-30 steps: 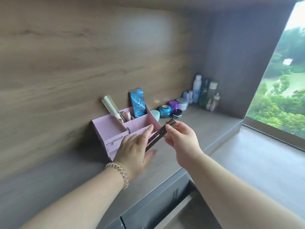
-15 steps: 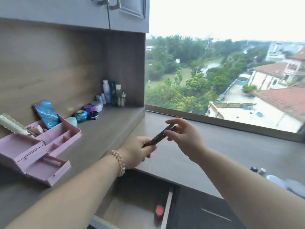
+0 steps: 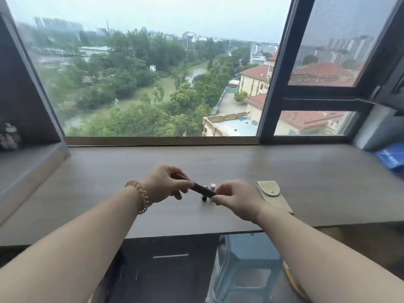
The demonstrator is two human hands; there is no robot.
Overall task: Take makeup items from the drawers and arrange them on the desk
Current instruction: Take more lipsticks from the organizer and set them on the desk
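You have turned to window bench (image 3: 306,171). Left hand (image 3: 168,184), right hand (image 3: 236,200) each pinch one end of dark makeup stick (image 3: 202,189), carried here, just above bench, near beige pouch (image 3: 272,195). Likely next: set down.

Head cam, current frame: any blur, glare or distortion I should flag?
Head view: soft daylight through the window, no glare on the desk; wide-angle splays the window frame; left edge smeared, bottles there unreadable; left hand, right hand and the dark makeup stick they pinch are fairly sharp.
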